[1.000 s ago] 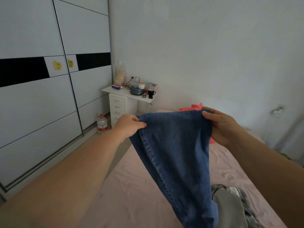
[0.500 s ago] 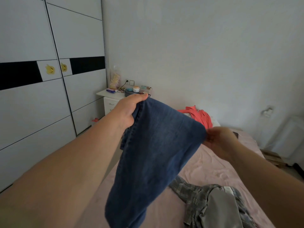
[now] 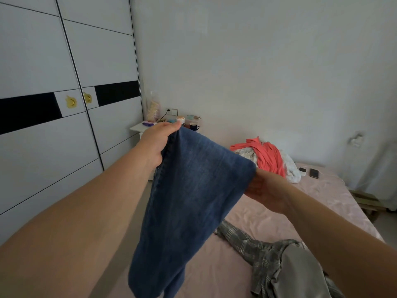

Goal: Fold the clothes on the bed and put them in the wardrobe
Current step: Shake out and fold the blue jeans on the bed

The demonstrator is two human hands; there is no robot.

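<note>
You've got the jeans (image 3: 189, 190) up over the bed (image 3: 335, 196), left hand (image 3: 155, 145) and right hand (image 3: 265, 193) fingers pinching the top edge: heavy, floppy denim, grip seams.

The jeans (image 3: 189, 190) between the fingers are plain mid-blue denim. Below the right fingers lies a grey-and-white checked garment (image 3: 253, 248); beyond them, a coral-red top (image 3: 268, 155). The bed sheet (image 3: 333, 196) is pale pink. Left of the left fingers, the wardrobe (image 3: 43, 61) is white with a black band and yellow handles (image 3: 71, 102).
</note>
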